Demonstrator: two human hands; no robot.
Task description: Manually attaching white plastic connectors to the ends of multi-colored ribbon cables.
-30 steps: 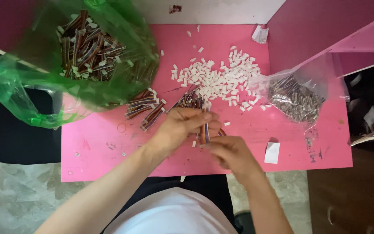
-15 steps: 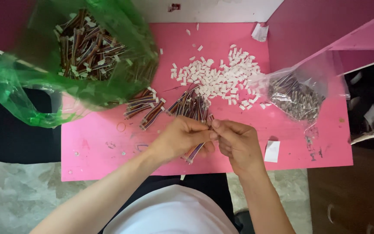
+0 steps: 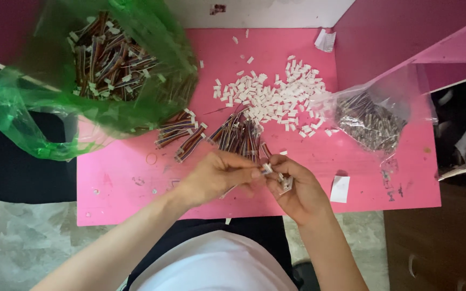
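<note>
1. A short striped wire bundle (image 3: 244, 180) sits pinched in the fingertips of the left hand (image 3: 217, 175), over the near edge of the pink table (image 3: 125, 188), with a small white plug (image 3: 267, 168) at the tip where both hands meet.
2. The right hand (image 3: 295, 188) grasps that plug end with thumb and forefinger and holds more white plugs (image 3: 286, 185) tucked against its curled fingers.
3. Risk, as a judgement: the spare plugs look loosely held, so a firmer push could spill them off the table edge.
4. Another risk: the plug is tiny, so a skewed push could bend the wire ends.
5. The loose wire pile (image 3: 241, 134) and the white plug heap (image 3: 276, 99) lie just beyond the hands; a sweeping wrist could scatter them.
6. The green bag (image 3: 33, 118) overhangs the left side.
7. Compared with half a second earlier, the hands have drawn slightly apart and the bundle now lies flatter.
</note>
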